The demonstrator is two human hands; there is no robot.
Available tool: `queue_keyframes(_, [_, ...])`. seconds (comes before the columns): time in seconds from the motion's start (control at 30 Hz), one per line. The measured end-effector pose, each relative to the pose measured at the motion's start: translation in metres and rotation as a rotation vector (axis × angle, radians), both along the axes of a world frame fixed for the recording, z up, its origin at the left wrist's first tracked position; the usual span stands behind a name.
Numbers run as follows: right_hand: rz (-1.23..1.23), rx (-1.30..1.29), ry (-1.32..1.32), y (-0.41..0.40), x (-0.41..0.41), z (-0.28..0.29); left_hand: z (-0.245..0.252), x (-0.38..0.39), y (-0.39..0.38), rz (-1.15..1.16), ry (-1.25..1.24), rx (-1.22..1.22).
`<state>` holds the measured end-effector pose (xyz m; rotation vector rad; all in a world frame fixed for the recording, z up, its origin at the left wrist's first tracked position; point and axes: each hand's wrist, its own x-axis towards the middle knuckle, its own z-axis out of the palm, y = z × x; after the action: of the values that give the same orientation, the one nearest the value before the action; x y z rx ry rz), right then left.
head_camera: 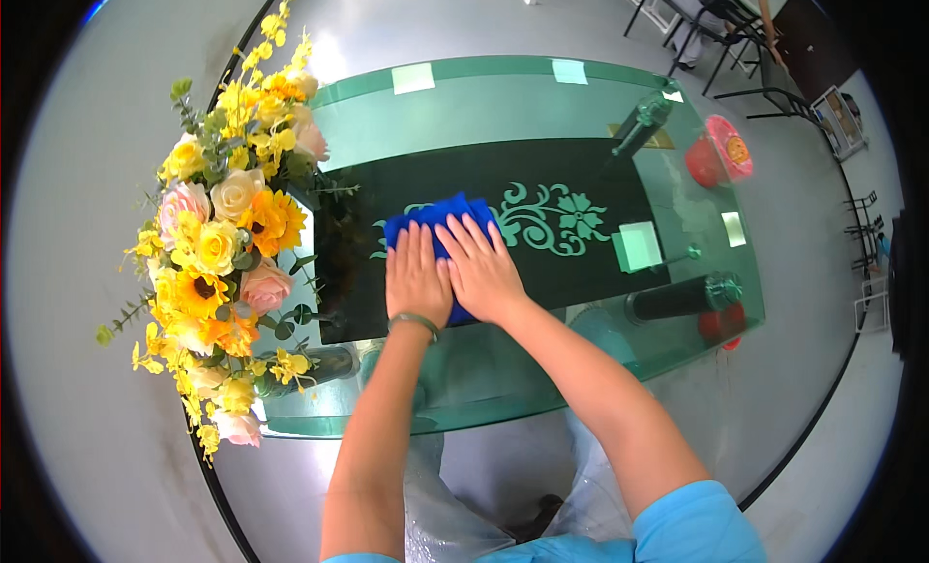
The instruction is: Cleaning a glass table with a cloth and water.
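A folded blue cloth [451, 213] lies on the glass tabletop [464, 107], over the dark panel with its pale floral pattern. My left hand [418, 280] rests palm down on the cloth's left part, fingers straight and close together, a bracelet at the wrist. Beside it my right hand [480, 269] is also laid flat on the cloth, its fingers slightly spread and pointing to the upper left. The two hands touch near the thumbs. Neither hand is curled around the cloth, and its middle is largely hidden beneath them.
An arrangement of yellow, orange and pink flowers [218, 247] stands along the table's left end. Dark cylindrical table legs [671, 299] show through the glass. A red container [707, 156] is by the right edge. Farther back, a person sits among black chairs [715, 18].
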<state>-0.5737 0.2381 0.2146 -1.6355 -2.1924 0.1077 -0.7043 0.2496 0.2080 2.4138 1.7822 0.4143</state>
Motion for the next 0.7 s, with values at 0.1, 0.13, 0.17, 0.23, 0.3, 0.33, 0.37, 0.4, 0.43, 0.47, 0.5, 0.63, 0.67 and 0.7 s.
queue_keyframes(0.1, [-0.025, -0.05, 0.005, -0.06, 0.021, 0.014, 0.01, 0.019, -0.053, -0.058, -0.031, -0.015])
queue_keyframes(0.13, [-0.032, -0.075, 0.002, -0.076, 0.027, 0.015, 0.009, 0.027, -0.069, -0.063, -0.079, -0.053])
queue_keyframes(0.17, [-0.041, -0.064, 0.0, -0.09, 0.031, 0.016, 0.009, 0.032, -0.082, -0.067, -0.124, -0.092])
queue_keyframes(0.23, [-0.049, -0.161, -0.077, -0.107, 0.04, 0.019, 0.027, 0.041, -0.1, -0.076, -0.131, -0.187])
queue_keyframes(0.3, [-0.052, -0.216, -0.137, -0.109, 0.045, 0.028, 0.033, 0.045, -0.11, -0.081, -0.117, -0.133])
queue_keyframes(0.33, [-0.012, -0.195, -0.117, -0.107, 0.045, 0.03, 0.033, 0.046, -0.111, -0.094, -0.209, -0.14])
queue_keyframes(0.37, [0.027, -0.175, -0.097, -0.105, 0.045, 0.029, 0.031, 0.047, -0.111, -0.105, -0.302, -0.149])
queue_keyframes(0.4, [0.01, -0.155, 0.018, -0.103, 0.045, 0.022, 0.03, 0.048, -0.108, -0.107, -0.301, -0.152])
queue_keyframes(0.43, [0.008, -0.159, 0.02, -0.101, 0.046, 0.017, 0.028, 0.049, -0.103, -0.12, -0.193, -0.148])
queue_keyframes(0.47, [-0.022, -0.125, 0.019, -0.097, 0.047, 0.012, 0.026, 0.05, -0.097, -0.135, -0.085, -0.146])
queue_keyframes(0.5, [-0.042, -0.095, 0.028, -0.093, 0.044, 0.01, 0.025, 0.048, -0.09, -0.138, 0.032, -0.148])
queue_keyframes(0.63, [-0.082, -0.06, -0.017, -0.046, 0.061, 0.007, 0.017, 0.065, -0.039, -0.148, 0.072, -0.121])
queue_keyframes(0.67, [-0.091, -0.042, -0.025, -0.032, 0.067, 0.004, 0.016, 0.071, -0.024, -0.158, 0.048, -0.114])
queue_keyframes(0.7, [-0.101, -0.025, -0.035, -0.017, 0.074, 0.0, 0.01, 0.079, -0.008, -0.164, 0.036, -0.086])
